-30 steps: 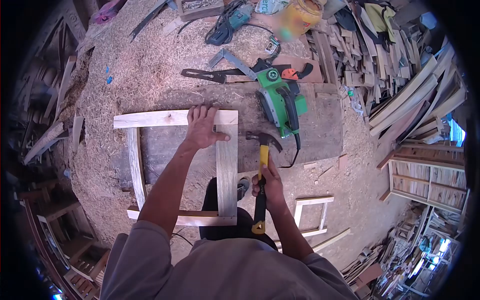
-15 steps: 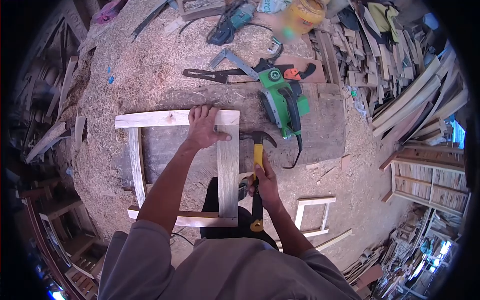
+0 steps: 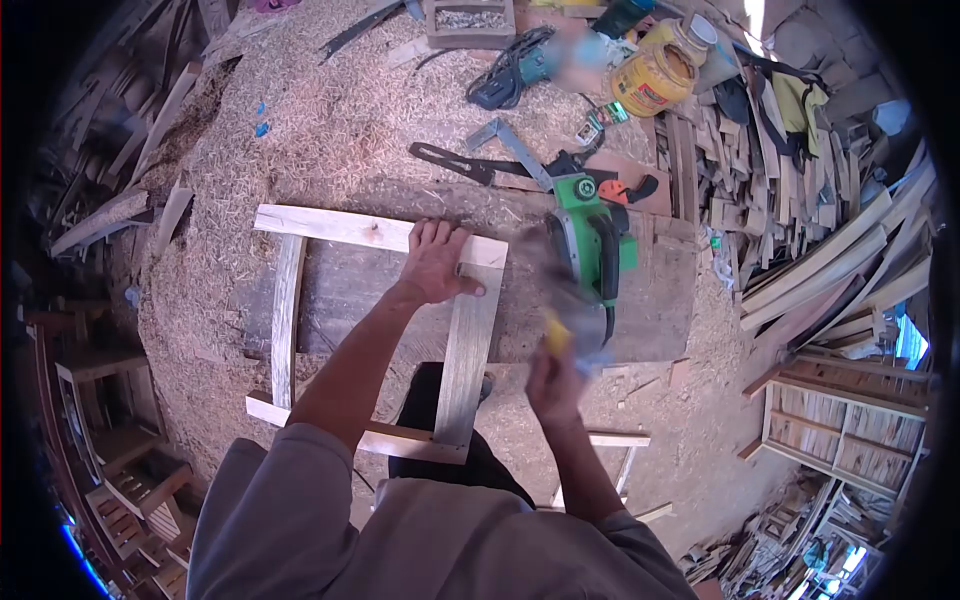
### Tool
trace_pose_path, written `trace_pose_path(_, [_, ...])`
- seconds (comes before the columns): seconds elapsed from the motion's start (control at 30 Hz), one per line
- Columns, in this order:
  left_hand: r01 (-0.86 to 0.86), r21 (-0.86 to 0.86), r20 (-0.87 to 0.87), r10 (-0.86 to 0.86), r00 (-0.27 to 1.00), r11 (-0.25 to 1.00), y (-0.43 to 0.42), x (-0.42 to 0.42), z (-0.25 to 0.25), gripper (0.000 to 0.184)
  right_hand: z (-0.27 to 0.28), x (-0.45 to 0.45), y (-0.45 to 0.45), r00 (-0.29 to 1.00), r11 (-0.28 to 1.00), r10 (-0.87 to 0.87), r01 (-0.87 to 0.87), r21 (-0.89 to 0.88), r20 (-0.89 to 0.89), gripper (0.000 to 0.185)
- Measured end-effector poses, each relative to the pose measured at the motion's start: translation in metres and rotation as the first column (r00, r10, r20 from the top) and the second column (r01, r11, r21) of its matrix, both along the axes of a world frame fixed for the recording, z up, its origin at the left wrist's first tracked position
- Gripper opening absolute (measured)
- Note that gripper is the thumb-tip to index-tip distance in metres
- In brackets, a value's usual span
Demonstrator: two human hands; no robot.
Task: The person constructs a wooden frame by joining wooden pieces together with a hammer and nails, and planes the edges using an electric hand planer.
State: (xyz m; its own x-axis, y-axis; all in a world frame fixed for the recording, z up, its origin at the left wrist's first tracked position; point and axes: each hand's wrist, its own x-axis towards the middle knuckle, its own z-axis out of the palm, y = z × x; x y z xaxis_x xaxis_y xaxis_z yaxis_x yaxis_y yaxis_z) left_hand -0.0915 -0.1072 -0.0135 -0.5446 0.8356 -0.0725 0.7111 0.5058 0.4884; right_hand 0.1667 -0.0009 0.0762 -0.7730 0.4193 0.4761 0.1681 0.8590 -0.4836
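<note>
A rectangular wooden frame of pale planks lies across the dark work board and reaches toward my lap. My left hand grips its far right corner, with fingers wrapped over the top rail and the thumb on the side rail. To the right of the frame, my right hand is closed around the hammer. The hammer's yellow neck shows above my fist, and its head is smeared by motion near the planer. A green electric planer sits just beyond the hammer.
A metal square and a black-and-orange handsaw lie behind the planer. Farther back are a teal power tool and a yellow tub. Wood offcuts pile up at the right. A smaller frame lies on the ground.
My right hand has swung the hammer, its head now blurred and nearer the planer. The wooden frame has tilted a little in view, my left hand still on its corner.
</note>
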Motion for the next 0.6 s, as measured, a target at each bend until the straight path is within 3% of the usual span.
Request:
trace_pose_path(0.03, [0.004, -0.003, -0.004, -0.004, 1.0, 1.0, 0.001, -0.003, -0.001, 0.116, -0.023, 0.005, -0.004, 0.968, 0.978, -0.018, 0.069, -0.198, 0.249, 0.038])
trace_pose_path(0.13, [-0.001, 0.009, -0.065, 0.002, 0.998, 1.0, 0.002, -0.001, -0.01, 0.117, -0.033, -0.019, -0.004, 0.932, 0.93, -0.007, 0.138, -0.34, 0.361, 0.043])
trace_pose_path(0.17, [-0.01, 0.016, -0.076, 0.012, 0.997, 1.0, 0.002, -0.002, -0.014, 0.117, -0.031, -0.027, 0.003, 0.966, 0.939, -0.005, 0.094, -0.332, 0.259, 0.049])
trace_pose_path(0.2, [-0.014, -0.069, 0.064, 0.019, 0.998, 0.998, 0.003, -0.003, 0.006, 0.117, -0.005, -0.028, -0.001, 0.983, 0.94, -0.016, 0.076, -0.333, 0.182, 0.054])
trace_pose_path(0.23, [-0.004, 0.01, -0.033, 0.005, 0.999, 1.0, 0.001, -0.002, -0.006, 0.117, 0.015, -0.03, -0.005, 0.995, 0.943, -0.018, 0.048, -0.331, 0.095, 0.06])
trace_pose_path(0.27, [-0.004, -0.001, -0.014, 0.004, 1.0, 1.0, 0.002, -0.006, -0.004, 0.117, 0.023, -0.022, -0.007, 1.0, 0.965, -0.023, 0.021, -0.263, -0.004, 0.058])
trace_pose_path(0.33, [-0.004, -0.031, 0.018, 0.005, 1.0, 1.0, 0.0, -0.002, -0.002, 0.117, 0.003, 0.003, -0.018, 0.977, 0.916, -0.008, -0.08, -0.394, -0.215, 0.058])
trace_pose_path(0.43, [-0.012, -0.039, 0.017, 0.012, 1.0, 0.999, 0.005, -0.005, 0.003, 0.118, -0.044, 0.002, 0.003, 0.999, 0.996, 0.048, -0.048, -0.079, 0.0, 0.059])
trace_pose_path(0.5, [0.0, -0.035, 0.029, 0.001, 1.0, 0.999, 0.004, -0.003, 0.004, 0.118, -0.053, -0.009, 0.003, 0.933, 0.98, 0.02, 0.052, -0.192, 0.359, 0.06])
trace_pose_path(0.6, [-0.009, -0.017, -0.009, 0.009, 1.0, 1.0, 0.006, -0.011, 0.009, 0.119, -0.001, -0.04, 0.005, 0.998, 0.95, 0.048, -0.035, -0.309, 0.037, 0.061])
